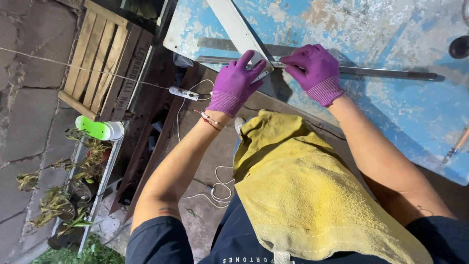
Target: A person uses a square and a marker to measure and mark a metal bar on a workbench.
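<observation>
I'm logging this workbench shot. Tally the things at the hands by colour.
Purple: 2, the left glove and the right glove
White: 1, the flat metal strip
Grey: 1, the steel rod
Blue: 1, the worn tabletop
Total: 5

Two purple-gloved hands are at work, the left hand and the right hand. Under their fingertips lie one thin metal rod and one white flat bar, both on one worn blue table. Below the wrists hangs one yellow leather apron. Left of the fingers: one wooden pallet, one white power strip, one green-and-white bottle.
</observation>
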